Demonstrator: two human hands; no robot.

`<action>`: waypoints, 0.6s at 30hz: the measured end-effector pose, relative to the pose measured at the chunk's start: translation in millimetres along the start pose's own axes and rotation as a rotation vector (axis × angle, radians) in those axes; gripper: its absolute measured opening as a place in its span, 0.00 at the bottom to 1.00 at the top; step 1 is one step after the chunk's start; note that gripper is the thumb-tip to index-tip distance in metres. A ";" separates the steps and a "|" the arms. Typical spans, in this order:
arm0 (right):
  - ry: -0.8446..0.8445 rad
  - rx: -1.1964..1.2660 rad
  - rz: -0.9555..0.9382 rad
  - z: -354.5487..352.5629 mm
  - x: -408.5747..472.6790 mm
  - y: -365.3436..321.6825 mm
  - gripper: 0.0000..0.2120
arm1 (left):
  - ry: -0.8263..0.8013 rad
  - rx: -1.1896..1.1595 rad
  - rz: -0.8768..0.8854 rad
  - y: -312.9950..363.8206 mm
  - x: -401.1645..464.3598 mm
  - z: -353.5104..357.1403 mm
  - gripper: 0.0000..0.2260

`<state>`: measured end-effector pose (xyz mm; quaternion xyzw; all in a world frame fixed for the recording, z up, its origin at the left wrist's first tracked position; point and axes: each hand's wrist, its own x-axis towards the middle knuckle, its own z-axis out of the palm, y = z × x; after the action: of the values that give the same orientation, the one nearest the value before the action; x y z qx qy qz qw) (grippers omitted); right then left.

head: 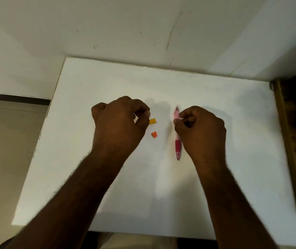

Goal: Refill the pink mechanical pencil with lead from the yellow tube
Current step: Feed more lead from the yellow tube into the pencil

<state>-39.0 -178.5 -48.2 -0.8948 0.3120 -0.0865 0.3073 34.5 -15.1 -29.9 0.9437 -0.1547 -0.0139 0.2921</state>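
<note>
White tabletop [215,108] carries our pink pencil [177,133], our right hand [200,130] pinching its upper barrel, our left hand [120,123] left of it gripping the yellow tube [152,121] above the loose orange cap [154,134]; thin lead may snap.

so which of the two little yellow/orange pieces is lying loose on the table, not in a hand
The small orange square cap lies alone on the white table. The yellow lead tube pokes out from the left hand, which grips it.
</note>
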 end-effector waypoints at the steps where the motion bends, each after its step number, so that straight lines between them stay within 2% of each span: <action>1: -0.003 -0.049 -0.019 2.4 -0.5 0.4 0.04 | -0.010 0.023 -0.019 -1.5 -0.1 1.5 0.05; 5: -0.005 -0.116 -0.056 3.2 -0.8 0.1 0.04 | -0.038 0.057 -0.049 -4.7 -0.9 6.0 0.04; 9: 0.023 -0.058 -0.165 -2.7 -5.2 -8.6 0.08 | -0.021 0.076 -0.077 -7.9 1.1 6.7 0.05; 11: -0.053 -0.072 -0.244 -2.8 -10.3 -17.4 0.10 | -0.017 0.086 -0.090 -9.2 1.6 7.3 0.05; 14: -0.189 -0.216 -0.300 5.0 -19.2 -25.4 0.13 | -0.019 0.093 -0.093 -10.9 1.6 10.2 0.06; 18: -0.190 -0.323 -0.318 13.0 -21.2 -25.4 0.10 | -0.041 0.086 -0.075 -12.8 0.7 12.7 0.07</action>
<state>-38.4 -143.3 -42.4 -0.9743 0.1467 0.0018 0.1710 37.4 -12.2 -47.4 0.9600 -0.1256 -0.0374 0.2475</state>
